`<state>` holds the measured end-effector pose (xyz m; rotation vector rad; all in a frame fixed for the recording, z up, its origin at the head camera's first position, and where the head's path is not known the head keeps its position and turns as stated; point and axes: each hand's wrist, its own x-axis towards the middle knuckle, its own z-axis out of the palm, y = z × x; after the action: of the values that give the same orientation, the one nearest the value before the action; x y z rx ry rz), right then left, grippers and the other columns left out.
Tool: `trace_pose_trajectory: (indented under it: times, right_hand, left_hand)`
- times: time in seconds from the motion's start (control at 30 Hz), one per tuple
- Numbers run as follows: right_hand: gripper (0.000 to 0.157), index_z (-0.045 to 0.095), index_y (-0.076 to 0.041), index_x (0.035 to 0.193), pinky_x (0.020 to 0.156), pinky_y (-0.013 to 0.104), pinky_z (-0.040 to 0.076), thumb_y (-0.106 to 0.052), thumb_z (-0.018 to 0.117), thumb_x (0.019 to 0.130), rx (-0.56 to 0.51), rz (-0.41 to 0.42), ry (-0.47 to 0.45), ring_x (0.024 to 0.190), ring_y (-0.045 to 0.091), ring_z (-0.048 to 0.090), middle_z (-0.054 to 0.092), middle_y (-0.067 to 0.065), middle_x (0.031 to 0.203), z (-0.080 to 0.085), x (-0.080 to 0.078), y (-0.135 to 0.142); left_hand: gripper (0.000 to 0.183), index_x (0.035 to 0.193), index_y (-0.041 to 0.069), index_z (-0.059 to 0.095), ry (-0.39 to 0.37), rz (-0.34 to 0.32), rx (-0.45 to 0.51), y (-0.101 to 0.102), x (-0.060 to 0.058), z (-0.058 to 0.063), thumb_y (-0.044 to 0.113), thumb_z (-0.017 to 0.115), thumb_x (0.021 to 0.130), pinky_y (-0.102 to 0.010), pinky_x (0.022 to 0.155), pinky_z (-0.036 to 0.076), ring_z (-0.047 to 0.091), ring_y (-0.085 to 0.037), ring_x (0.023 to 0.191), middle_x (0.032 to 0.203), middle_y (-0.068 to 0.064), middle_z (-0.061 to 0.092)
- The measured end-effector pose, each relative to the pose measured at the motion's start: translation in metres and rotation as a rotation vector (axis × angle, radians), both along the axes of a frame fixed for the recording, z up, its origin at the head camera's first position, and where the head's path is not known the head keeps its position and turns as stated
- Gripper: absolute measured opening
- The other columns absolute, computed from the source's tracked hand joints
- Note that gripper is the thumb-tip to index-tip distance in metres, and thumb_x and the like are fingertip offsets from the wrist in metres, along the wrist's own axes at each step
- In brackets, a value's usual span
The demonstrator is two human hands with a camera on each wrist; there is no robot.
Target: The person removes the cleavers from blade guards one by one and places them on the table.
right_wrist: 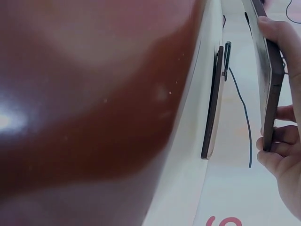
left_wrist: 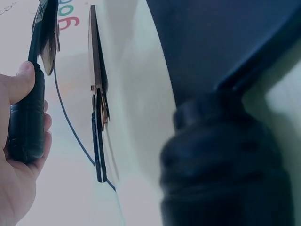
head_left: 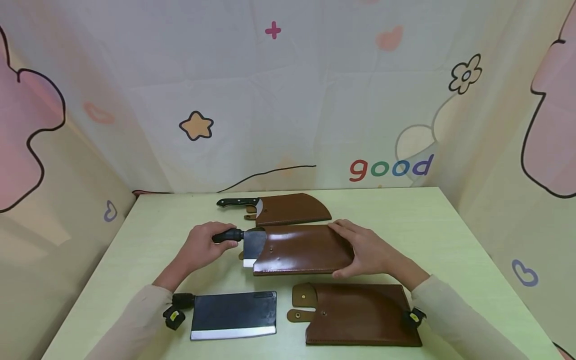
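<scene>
My left hand [head_left: 209,245] grips the black handle of a cleaver [head_left: 254,244], its fingers curled round the handle in the left wrist view. Most of the cleaver's blade is hidden inside a glossy brown leather sheath [head_left: 306,250]; a strip of dark steel with a bright edge shows at the mouth. On the right, my right hand [head_left: 366,248] holds the sheath's far end, thumb at the lower edge and fingers at the top. From the side, the right wrist view shows that sheath edge-on between thumb and fingers. Sheath and cleaver appear raised above the table.
Front left on the pale green table [head_left: 450,250] lies a bare cleaver [head_left: 234,315]. Beside it is another brown sheath [head_left: 360,315] with unfastened strap tabs. A black-handled knife [head_left: 237,202] lies at the back, its blade in a curved brown sheath [head_left: 294,208]. Patterned cloth hangs behind.
</scene>
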<state>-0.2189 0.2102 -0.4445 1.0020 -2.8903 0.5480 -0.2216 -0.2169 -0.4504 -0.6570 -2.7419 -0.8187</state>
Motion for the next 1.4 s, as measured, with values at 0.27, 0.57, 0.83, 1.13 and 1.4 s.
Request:
trace_pose_trajectory:
  times: [0.27,0.57,0.83,1.13,1.4]
  right_hand:
    - [0.114,0.043,-0.011,0.154,0.098,0.053,0.053,-0.061,0.09,0.063,0.001,-0.004,-0.001,0.128,0.035,0.057,0.047,0.014,0.152,0.003,0.001,0.007]
    - [0.113,0.043,-0.01,0.154,0.099,0.054,0.052,-0.06,0.09,0.064,-0.006,0.002,0.012,0.129,0.034,0.056,0.047,0.013,0.152,0.004,-0.001,0.016]
    - [0.113,0.044,-0.011,0.154,0.098,0.056,0.051,-0.059,0.091,0.064,0.001,-0.036,-0.014,0.133,0.039,0.054,0.045,0.017,0.155,0.005,0.001,0.026]
    - [0.11,0.046,-0.01,0.152,0.097,0.055,0.052,-0.057,0.092,0.064,-0.009,-0.026,0.006,0.13,0.037,0.056,0.048,0.015,0.152,0.004,0.002,0.037]
    - [0.109,0.047,-0.008,0.151,0.097,0.054,0.053,-0.054,0.093,0.064,-0.012,-0.023,0.022,0.129,0.038,0.057,0.049,0.016,0.151,0.007,0.006,0.045]
  left_hand:
    - [0.042,0.125,0.006,0.073,-0.011,0.022,-0.003,-0.008,0.002,0.001,0.025,0.082,0.089,-0.05,0.085,0.054,0.069,-0.032,0.104,0.118,-0.012,0.074]
    - [0.044,0.128,0.006,0.071,-0.056,0.062,0.007,-0.021,0.003,0.003,0.026,0.081,0.09,-0.053,0.09,0.054,0.067,-0.035,0.111,0.123,-0.014,0.072]
    - [0.044,0.128,0.005,0.071,-0.035,0.066,0.025,-0.036,0.007,0.002,0.023,0.081,0.089,-0.052,0.088,0.055,0.068,-0.036,0.111,0.124,-0.015,0.072]
    - [0.043,0.127,0.005,0.072,-0.038,0.077,0.019,-0.046,0.008,0.0,0.023,0.082,0.089,-0.053,0.088,0.055,0.068,-0.037,0.111,0.123,-0.016,0.072]
    - [0.043,0.127,0.004,0.072,-0.052,0.085,-0.004,-0.052,0.009,0.002,0.024,0.081,0.09,-0.053,0.088,0.055,0.068,-0.037,0.11,0.123,-0.017,0.072]
